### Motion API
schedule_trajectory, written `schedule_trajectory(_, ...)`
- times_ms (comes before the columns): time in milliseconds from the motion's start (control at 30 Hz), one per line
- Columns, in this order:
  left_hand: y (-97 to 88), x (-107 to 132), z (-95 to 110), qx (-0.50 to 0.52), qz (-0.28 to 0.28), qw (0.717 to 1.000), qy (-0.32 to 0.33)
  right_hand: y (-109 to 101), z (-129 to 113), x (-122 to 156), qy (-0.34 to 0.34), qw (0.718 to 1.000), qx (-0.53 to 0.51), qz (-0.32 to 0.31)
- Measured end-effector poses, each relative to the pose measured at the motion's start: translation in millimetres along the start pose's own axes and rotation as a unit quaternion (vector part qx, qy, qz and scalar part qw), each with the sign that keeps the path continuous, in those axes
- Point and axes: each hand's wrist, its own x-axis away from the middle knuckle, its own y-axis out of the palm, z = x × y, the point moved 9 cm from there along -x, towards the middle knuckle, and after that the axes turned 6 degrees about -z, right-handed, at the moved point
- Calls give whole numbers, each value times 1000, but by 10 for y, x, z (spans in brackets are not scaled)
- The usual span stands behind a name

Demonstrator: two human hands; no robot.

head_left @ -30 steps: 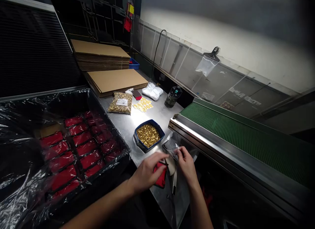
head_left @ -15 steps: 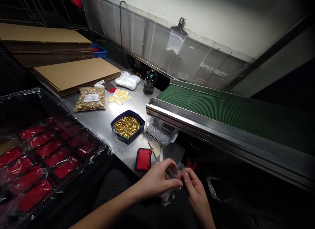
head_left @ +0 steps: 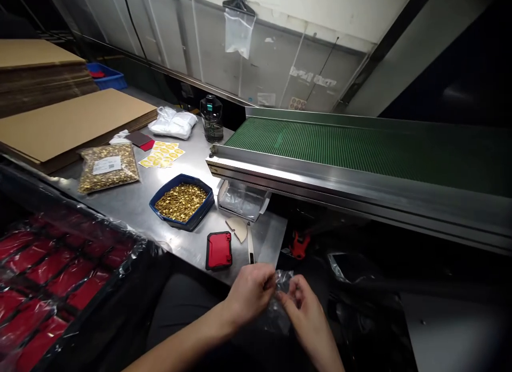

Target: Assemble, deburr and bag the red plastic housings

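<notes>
Just past the table's front edge, my left hand (head_left: 253, 291) is closed on one side of a clear plastic bag (head_left: 285, 277). Opposite it, the curled fingers of my right hand (head_left: 304, 314) pinch the same bag. Part of the bag hangs below, blurred against dark clothing, and I cannot make out anything inside. Nearest to my hands on the table are a red case with a black border (head_left: 219, 250), a cutter with a pale handle (head_left: 250, 244) and a beige fan-shaped piece (head_left: 237, 229).
A blue tray (head_left: 154, 205) of gold pieces sits mid-table, with a filled bag (head_left: 130, 172), stickers (head_left: 162, 154) and a bottle (head_left: 212, 118) behind. A green conveyor (head_left: 320, 145) juts in from the right. Wrapped red items (head_left: 52, 268) fill a lined box at left.
My view has swung to the right, so the table things sit further left. My left fingers, spread around the bag before, are now closed on it; the bag looks flatter between my hands.
</notes>
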Motion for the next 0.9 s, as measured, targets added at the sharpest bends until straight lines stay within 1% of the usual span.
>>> schedule_trajectory(100, -93, 131, -44, -27, 26, 999, -2, -71, 22, 37, 32, 994, 93, 53)
schedule_trajectory(133, -89, 183, -55, -28, 25, 999, -3, -97, -21, 50, 32, 987, 139, 72)
schedule_trajectory(200, -19, 286, -82, -23, 17, 1000, -8, -100, -159, 52, 15, 973, 211, 93)
schedule_trajectory(233, 33, 328, -106, -17, 14, 1000, -14, -76, -238, 42, -3, 971, 219, 95)
schedule_trajectory(267, 85, 361, -141, -9, 13, 1000, -25, -34, -310, 28, -22, 974, 205, 89)
schedule_trajectory(333, 155, 385, -244, 6, 20, 998, -55, 69, -435, 10, -67, 983, 158, 71)
schedule_trajectory(367, 160, 378, -303, 11, 28, 997, -72, 127, -484, 13, -90, 984, 139, 59)
schedule_trajectory(433, 104, 336, -404, 11, 48, 994, -100, 230, -528, 40, -121, 984, 128, 32)
schedule_trajectory(467, 45, 310, -434, 4, 61, 992, -110, 257, -519, 61, -124, 982, 138, 24)
schedule_trajectory(533, -118, 277, -444, -20, 95, 988, -121, 250, -439, 97, -94, 977, 188, 22)
schedule_trajectory(600, -281, 291, -388, -46, 136, 983, -117, 190, -341, 121, -43, 966, 252, 28)
schedule_trajectory(667, -338, 346, -287, -62, 155, 981, -94, 129, -327, 122, -26, 958, 283, 40)
schedule_trajectory(733, -262, 438, -189, -63, 135, 987, -57, 136, -348, 74, -32, 970, 239, 33)
schedule_trajectory(800, -130, 576, -158, -43, 93, 994, -29, 217, -347, -17, -22, 986, 164, 6)
schedule_trajectory(833, -80, 663, -186, -25, 73, 997, -29, 280, -350, -64, -13, 991, 134, -8)
schedule_trajectory(900, -62, 862, -348, 31, 49, 996, -68, 415, -424, -135, -14, 993, 112, -27)
